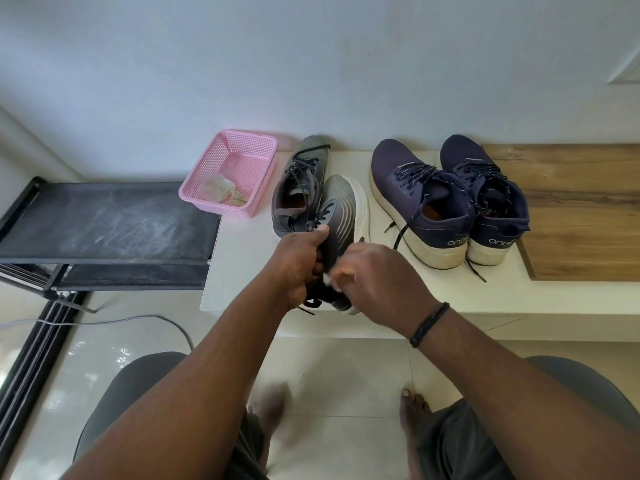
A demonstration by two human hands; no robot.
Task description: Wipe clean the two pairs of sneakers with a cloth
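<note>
The left hand [300, 261] grips the grey sneaker [341, 216], toe pointing away; the right hand [374, 275] pinches a white cloth [328, 279] against its near side.

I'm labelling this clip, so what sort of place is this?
Probably a home entryway or shoe corner: a black shoe rack, a low white ledge holding navy sneakers, and a tiled floor.
</note>
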